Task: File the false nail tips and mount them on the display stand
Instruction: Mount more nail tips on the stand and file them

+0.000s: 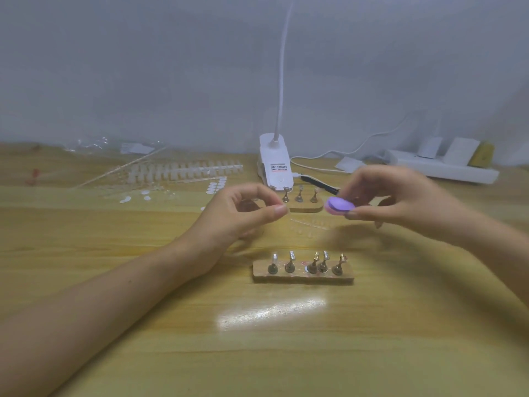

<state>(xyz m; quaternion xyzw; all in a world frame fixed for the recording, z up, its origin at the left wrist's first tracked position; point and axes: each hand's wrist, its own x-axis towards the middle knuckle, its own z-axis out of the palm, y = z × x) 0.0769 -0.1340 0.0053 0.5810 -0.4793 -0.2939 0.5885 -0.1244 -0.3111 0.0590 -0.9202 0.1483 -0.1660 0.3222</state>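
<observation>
Purple file [340, 206] is being gripped in the right hand [400, 196]. Apart from it, the left hand [243, 213] is being held pinched, on what cannot be told. Stand [303, 275] is being supported on the table [286, 353], nearer than both hands.

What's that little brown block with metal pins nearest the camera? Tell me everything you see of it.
The near display stand is a flat, oblong brown base that looks like cork, lying on the wooden table. Five small metal holders stand in a row on it, each with a round foot, a thin leaning stem and a small top plate. Whether anything is mounted on them is too small to tell. Neither the left hand nor the right hand touches it.
</observation>
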